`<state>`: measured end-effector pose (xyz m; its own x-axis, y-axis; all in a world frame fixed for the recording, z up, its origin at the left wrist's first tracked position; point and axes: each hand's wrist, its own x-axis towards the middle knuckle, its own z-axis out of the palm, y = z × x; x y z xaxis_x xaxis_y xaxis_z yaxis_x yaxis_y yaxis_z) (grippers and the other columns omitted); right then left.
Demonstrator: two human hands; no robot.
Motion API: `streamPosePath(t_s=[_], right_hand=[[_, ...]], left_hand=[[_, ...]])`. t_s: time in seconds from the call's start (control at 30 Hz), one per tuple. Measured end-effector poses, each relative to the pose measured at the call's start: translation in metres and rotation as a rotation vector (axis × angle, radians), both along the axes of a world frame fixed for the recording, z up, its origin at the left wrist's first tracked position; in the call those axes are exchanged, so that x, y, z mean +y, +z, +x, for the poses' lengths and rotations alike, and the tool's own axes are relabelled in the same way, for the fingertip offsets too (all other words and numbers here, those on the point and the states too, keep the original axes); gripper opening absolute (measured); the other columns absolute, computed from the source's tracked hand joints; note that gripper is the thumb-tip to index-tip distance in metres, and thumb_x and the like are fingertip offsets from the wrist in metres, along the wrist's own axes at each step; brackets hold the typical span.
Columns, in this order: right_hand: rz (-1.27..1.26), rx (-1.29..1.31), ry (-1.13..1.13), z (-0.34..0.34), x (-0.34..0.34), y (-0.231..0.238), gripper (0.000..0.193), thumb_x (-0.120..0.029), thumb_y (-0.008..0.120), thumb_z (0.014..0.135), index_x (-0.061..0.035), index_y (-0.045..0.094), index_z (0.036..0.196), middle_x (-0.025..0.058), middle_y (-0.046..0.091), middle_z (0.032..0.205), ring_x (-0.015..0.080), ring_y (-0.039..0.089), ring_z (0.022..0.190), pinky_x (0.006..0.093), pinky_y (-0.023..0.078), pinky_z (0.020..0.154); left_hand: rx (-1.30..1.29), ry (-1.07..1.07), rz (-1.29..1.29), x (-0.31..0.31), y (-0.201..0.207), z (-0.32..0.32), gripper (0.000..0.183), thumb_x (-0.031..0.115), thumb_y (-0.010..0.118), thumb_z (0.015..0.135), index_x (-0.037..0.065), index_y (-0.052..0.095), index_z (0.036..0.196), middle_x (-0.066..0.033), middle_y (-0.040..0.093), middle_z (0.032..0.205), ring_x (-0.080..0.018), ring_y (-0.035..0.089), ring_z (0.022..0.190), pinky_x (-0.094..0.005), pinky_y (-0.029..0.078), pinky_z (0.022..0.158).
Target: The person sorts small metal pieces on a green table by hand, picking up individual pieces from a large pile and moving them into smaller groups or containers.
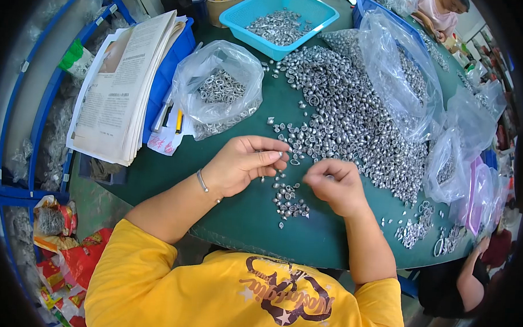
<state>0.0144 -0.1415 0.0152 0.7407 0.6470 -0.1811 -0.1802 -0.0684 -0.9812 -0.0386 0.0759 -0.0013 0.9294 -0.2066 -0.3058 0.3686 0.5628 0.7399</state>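
1. Pinches a small, shiny silver metal piece (281, 155) between thumb and forefinger tips of the left hand (238, 167), over the green table (230, 223), inward from its near edge.
2. Holds the right hand (338, 188) loosely curled, near the left fingertips; cannot tell whether clamped on a piece or bare inside.
3. Grip by the very tips, press lightly, stay low over the table, well inside the near edge, and turn the piece into the light.
4. Below and between, toward the near edge: a loose cluster of small rounded silver metal pieces (289, 206). Keep both wrists clear of it.
5. Farther out: toward the right and far edges, a broad heap of silver metal pieces (338, 105); by the far edge, a turquoise plastic basket (265, 47); toward the left edge, a clear plastic bag of silver rings (245, 54).
6. Hard to make out: the pinched piece's shape, largely behind the thumb; the right fingertips, blurred; the heap's far part, under a large clear plastic bag (386, 44).
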Motion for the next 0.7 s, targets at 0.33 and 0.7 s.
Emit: streamPosePath(t_s=[0.33,0.7], right_hand=[[-0.462,-1.044,0.314,-0.015,0.005,0.007,0.012,-0.006,0.063,0.069,-0.0081,0.065,0.08,0.0056,0.055,0.068,0.0245,0.059,0.062,0.0352,0.047,0.05],[-0.029,-0.138,0.23,0.001,0.001,0.004,0.01,0.0,0.066,0.077,-0.0012,0.068,0.087,0.0023,0.064,0.077,0.0068,0.056,0.069,0.0197,0.044,0.062]], left_hand=[[0.053,0.032,0.014,0.0,0.0,0.0,0.018,-0.002,0.057,0.083,-0.004,0.06,0.101,-0.0127,0.063,0.097,-0.0182,0.064,0.086,-0.0229,0.052,0.07],[0.018,0.035,-0.017,0.001,0.001,0.0,0.016,-0.002,0.057,0.083,-0.004,0.06,0.099,-0.0152,0.063,0.096,-0.0205,0.064,0.086,-0.0258,0.053,0.072]])
